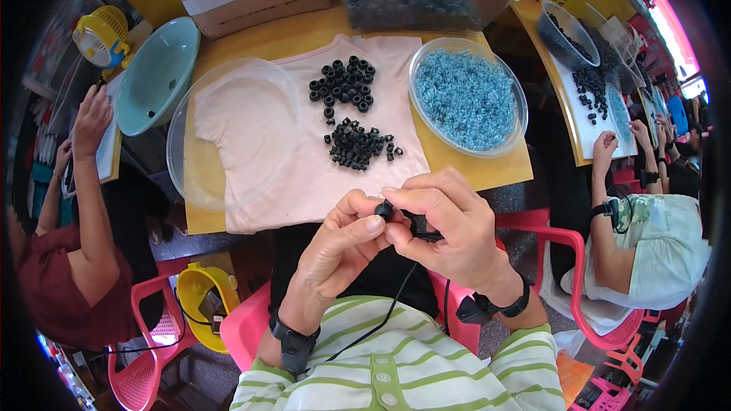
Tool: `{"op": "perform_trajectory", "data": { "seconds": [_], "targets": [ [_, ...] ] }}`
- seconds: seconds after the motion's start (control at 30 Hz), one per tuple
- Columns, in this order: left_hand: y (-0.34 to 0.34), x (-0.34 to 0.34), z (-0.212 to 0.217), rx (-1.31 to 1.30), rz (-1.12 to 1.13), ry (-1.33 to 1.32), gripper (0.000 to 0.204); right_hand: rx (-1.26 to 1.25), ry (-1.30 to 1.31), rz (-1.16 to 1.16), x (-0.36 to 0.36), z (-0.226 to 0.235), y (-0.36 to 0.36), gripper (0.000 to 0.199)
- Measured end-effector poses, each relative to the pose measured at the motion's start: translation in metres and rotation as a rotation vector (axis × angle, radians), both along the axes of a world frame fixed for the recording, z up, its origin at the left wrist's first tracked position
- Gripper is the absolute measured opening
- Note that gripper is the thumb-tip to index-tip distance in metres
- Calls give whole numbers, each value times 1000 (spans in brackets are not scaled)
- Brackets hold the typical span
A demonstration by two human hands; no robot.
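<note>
In front of my chest, my left hand (339,242) pinches a small black plastic part (384,210) between thumb and fingers. My right hand (451,222) meets it from the other side, its thumb and fingertips closed on the same part. A pink cloth (312,190) lies on the table beyond my hands. On it are a heap of round black hollow caps (346,85) and, nearer me, a heap of smaller black pieces (359,144). Right of them stands a round tub (520,125) full of small bluish see-through pieces. A shallow see-through round tray (177,154) rests at left.
Behind the cloth are a cardboard box (259,0) and a see-through bin (426,0) of black parts. A pale green basin (158,76) and a yellow fan (100,34) stand at left. Co-workers sit on both sides. A yellow bucket (199,297) is beside my pink chair.
</note>
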State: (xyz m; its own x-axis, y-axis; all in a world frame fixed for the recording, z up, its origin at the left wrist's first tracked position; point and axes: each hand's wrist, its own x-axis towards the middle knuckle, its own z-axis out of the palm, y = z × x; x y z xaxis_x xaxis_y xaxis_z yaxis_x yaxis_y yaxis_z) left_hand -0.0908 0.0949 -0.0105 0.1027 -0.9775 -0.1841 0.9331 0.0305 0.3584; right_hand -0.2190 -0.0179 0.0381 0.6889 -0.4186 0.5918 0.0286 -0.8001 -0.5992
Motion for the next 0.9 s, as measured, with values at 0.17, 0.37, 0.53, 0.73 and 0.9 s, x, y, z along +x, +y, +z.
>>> {"op": "perform_trajectory", "data": {
  "seconds": [0.17,0.37,0.53,0.73,0.9],
  "targets": [
    [3,4,-3,56,-44,37,8,-95,-49,58,7,-16,-3,33],
    [-5,14,-13,110,-3,-27,8,-93,22,94,20,-18,-16,24],
    [-19,34,-4,166,262,-589,13,-86,234,21,43,16,-67,23],
    [-30,70,4,362,697,-1659,12,-172,286,-573,88,77,-179,25],
    [-46,90,2,391,687,-2044,12,-303,371,-607,96,56,-253,35]
  ]
}}
